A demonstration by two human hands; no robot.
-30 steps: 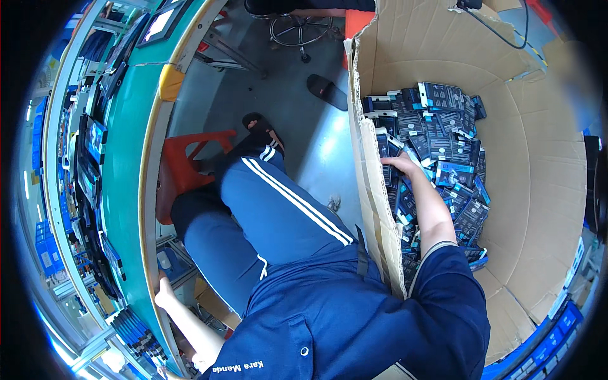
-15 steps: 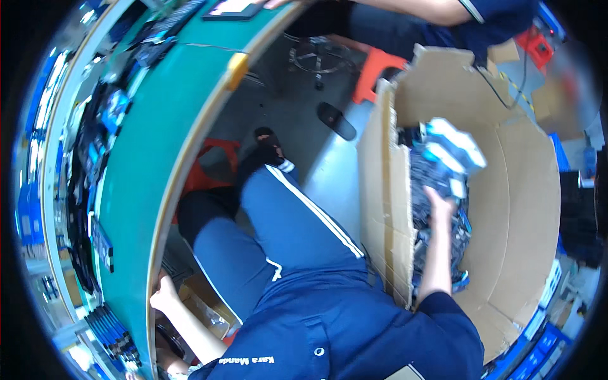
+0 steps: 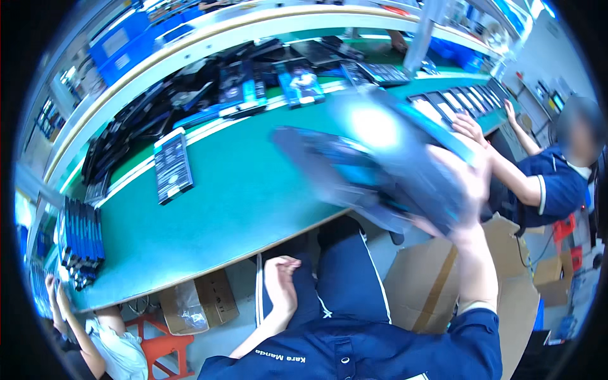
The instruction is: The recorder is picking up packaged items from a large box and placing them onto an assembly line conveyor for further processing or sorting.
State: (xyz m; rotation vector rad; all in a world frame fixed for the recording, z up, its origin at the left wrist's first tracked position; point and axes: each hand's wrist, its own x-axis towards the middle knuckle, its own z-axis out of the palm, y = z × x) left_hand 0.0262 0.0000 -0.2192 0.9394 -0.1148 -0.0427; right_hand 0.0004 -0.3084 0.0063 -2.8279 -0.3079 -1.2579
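Note:
In my right hand (image 3: 467,190) is a bunch of flat black-and-blue boxes (image 3: 380,168), gripped at their right end above the front edge of the green-topped workbench (image 3: 234,183). Motion smears the boxes, and their number is hard to make out. My left hand (image 3: 280,285) hovers over my lap, just off the bench edge, with loosely bent fingers apart and nothing in them. A single flat black box (image 3: 172,166) lies on the green top, left of the held boxes.
Piles of similar boxes (image 3: 240,88) line the back of the bench; a neat stack (image 3: 82,234) stands at its left end. A co-worker (image 3: 551,171) reaches over a row of boxes at right. The cardboard carton (image 3: 418,278) is by my right side; another person (image 3: 95,342) sits at lower left.
My view has turned from the carton to the bench. My right hand has come up out of the carton with boxes in it. My left hand has left the bench edge.

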